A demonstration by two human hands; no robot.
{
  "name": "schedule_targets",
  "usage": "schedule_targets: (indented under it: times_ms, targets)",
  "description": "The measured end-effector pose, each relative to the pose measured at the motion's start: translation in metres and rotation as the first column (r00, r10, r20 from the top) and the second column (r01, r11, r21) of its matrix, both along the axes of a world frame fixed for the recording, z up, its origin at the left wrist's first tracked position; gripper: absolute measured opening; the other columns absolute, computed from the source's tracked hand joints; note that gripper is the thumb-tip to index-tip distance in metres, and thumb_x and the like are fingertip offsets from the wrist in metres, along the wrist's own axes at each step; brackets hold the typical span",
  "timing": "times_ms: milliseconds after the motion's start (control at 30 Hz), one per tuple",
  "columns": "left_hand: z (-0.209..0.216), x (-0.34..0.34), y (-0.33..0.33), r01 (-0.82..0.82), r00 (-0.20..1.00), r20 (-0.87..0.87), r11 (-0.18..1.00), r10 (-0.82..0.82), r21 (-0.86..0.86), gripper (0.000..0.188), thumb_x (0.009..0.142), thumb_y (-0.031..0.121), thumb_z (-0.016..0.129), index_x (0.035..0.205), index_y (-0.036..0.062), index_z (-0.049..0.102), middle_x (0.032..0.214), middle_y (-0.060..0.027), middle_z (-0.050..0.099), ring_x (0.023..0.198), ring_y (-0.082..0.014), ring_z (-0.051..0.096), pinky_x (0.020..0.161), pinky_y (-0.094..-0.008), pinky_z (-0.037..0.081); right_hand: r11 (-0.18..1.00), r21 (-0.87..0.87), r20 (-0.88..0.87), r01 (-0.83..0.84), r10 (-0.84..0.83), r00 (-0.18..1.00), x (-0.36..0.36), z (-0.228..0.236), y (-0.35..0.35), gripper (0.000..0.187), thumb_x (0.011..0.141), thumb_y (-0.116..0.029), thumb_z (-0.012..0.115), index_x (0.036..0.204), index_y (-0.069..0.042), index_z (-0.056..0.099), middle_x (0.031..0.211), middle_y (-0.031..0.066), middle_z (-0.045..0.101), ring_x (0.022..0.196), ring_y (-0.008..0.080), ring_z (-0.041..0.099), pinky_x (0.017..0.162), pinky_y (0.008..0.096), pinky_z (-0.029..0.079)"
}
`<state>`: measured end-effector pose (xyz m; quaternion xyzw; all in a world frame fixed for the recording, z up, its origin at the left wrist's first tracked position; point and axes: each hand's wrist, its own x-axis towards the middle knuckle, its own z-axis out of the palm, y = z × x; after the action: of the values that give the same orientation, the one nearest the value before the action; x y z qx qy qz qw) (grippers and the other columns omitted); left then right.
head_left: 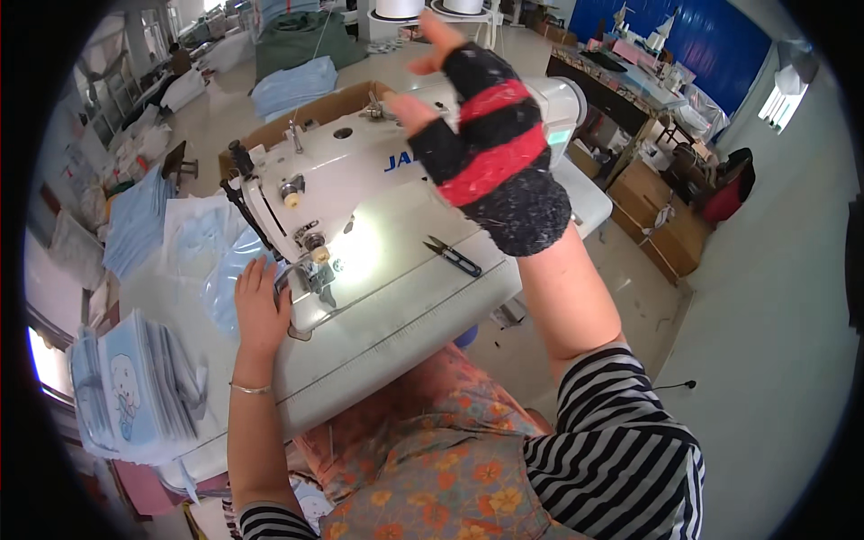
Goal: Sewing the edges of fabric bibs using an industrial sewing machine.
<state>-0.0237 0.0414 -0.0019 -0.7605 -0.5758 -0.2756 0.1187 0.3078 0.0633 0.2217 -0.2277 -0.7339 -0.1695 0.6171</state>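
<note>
My left hand [261,306] lies with its fingers stretched out at the left of the sewing machine's needle area. Under its fingertips is a light-blue, shiny sheet-like piece [227,286]. The white sewing machine [360,153] stands on its table, its lamp lighting the bed beside the needle. My right hand [495,135], in a black and red fingerless glove, is raised over the machine's arm. Its visible fingers are apart, and I see nothing in them. Small thread snips [453,256] with black handles lie on the table below that hand.
A stack of light-blue pieces with a cartoon print [135,382] sits at the table's left edge. More blue pieces [137,220] are piled beyond. Behind the machine are a cardboard box [360,94] and white thread cones [398,7]. Another workbench [621,76] stands at far right.
</note>
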Motion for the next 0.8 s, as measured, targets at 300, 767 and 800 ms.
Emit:
schedule_targets:
  times_ms: [300, 767, 800]
  targets:
    - [0.0, -0.008, -0.008, -0.023, 1.0, 0.021, 1.0, 0.023, -0.002, 0.046, 0.078, 0.013, 0.065, 0.121, -0.0027, 0.058, 0.133, -0.022, 0.052, 0.126, -0.0424, 0.045, 0.108, -0.0497, 0.033, 0.905, -0.406, 0.408, -0.124, 0.301, 0.862, -0.038, -0.135, -0.06, 0.031, 0.085, -0.013, 0.059, 0.114, -0.005, 0.064, 0.094, 0.0127, 0.061, 0.089, 0.0339, 0.059, 0.086, 0.0483, 0.046]
    - [0.004, -0.012, -0.009, -0.134, 0.99, 0.034, 0.982, 0.14, -0.134, 0.045, 0.076, 0.004, 0.06, 0.12, -0.0025, 0.058, 0.121, -0.0219, 0.061, 0.103, -0.0392, 0.062, 0.091, -0.0448, 0.05, 0.865, -0.494, 0.27, -0.086, 0.246, 0.931, -0.042, -0.229, -0.071, 0.017, 0.079, -0.008, 0.065, 0.095, -0.004, 0.067, 0.081, 0.0141, 0.063, 0.074, 0.0323, 0.062, 0.064, 0.0411, 0.051]
    - [0.007, -0.011, -0.009, -0.139, 0.99, 0.018, 0.979, 0.143, -0.151, 0.044, 0.075, 0.004, 0.059, 0.119, -0.0034, 0.059, 0.121, -0.0217, 0.061, 0.102, -0.0387, 0.062, 0.09, -0.0449, 0.05, 0.877, -0.468, 0.253, -0.11, 0.252, 0.934, -0.042, -0.229, -0.07, 0.017, 0.079, -0.008, 0.065, 0.095, -0.003, 0.067, 0.081, 0.0142, 0.063, 0.075, 0.0323, 0.062, 0.064, 0.041, 0.051]
